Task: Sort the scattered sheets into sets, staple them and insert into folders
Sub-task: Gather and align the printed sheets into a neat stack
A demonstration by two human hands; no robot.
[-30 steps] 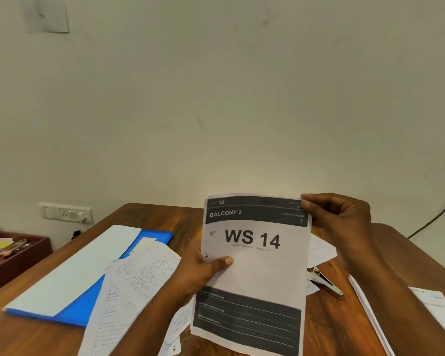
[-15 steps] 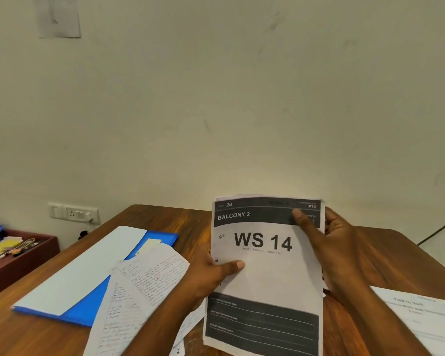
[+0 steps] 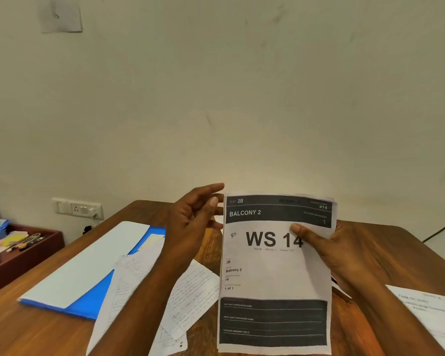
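Note:
My right hand [image 3: 344, 253] holds a printed sheet [image 3: 272, 276] marked "BALCONY 2" and "WS 14" upright over the table, thumb on its front near the right edge. My left hand [image 3: 193, 222] hovers at the sheet's upper left corner with fingers straight and spread, holding nothing. A blue folder [image 3: 93, 301] with a white sheet [image 3: 88, 260] on top lies to the left. Handwritten sheets [image 3: 193, 291] lie scattered under my left forearm. The stapler is hidden behind the held sheet.
The wooden table [image 3: 36, 327] reaches back to a cream wall. Another printed sheet [image 3: 429, 312] lies at the right edge. A dark red tray [image 3: 23, 255] of stationery stands off to the left, below a wall socket [image 3: 77, 208].
My left hand let go of the sheet's left edge and rose beside its top left corner, fingers spread. My right hand slid from the top corner down the right edge and now holds the sheet alone.

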